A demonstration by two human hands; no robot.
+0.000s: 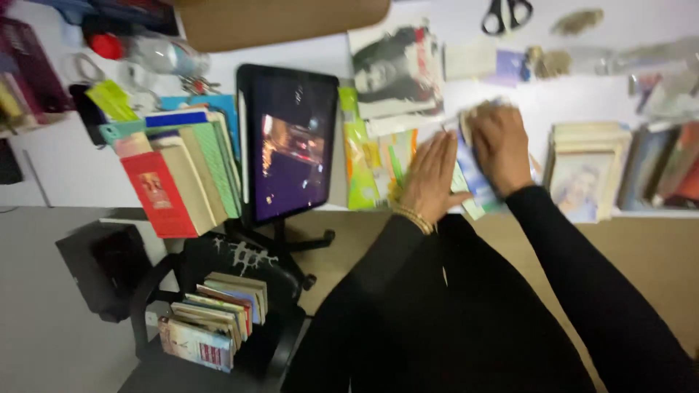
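- Blue-and-white booklet (472,169), blurred, upright on edge near front edge of white table (73,171), between both hands.
- Right hand (501,149) clamped over top and far face of booklet, fingers curled down on it.
- Left hand (431,177) flat, fingers together and straight, palm pressed against near face of booklet; beaded bracelet (415,219) at wrist. Black sleeves on both arms.
- Just left of left hand: green and yellow packets (362,164) lying flat on table.
- Behind hands: black-and-white portrait print (395,73); scissors (507,14) farther back.
- Right of hands: stack of pale books (588,164) with a picture on top.
- Left: dark tablet (289,142) upright on stand, screen lit; beside it a row of books (182,171), red cover foremost.
- Below table: black chair (226,327) with another stack of books (215,320) on seat.
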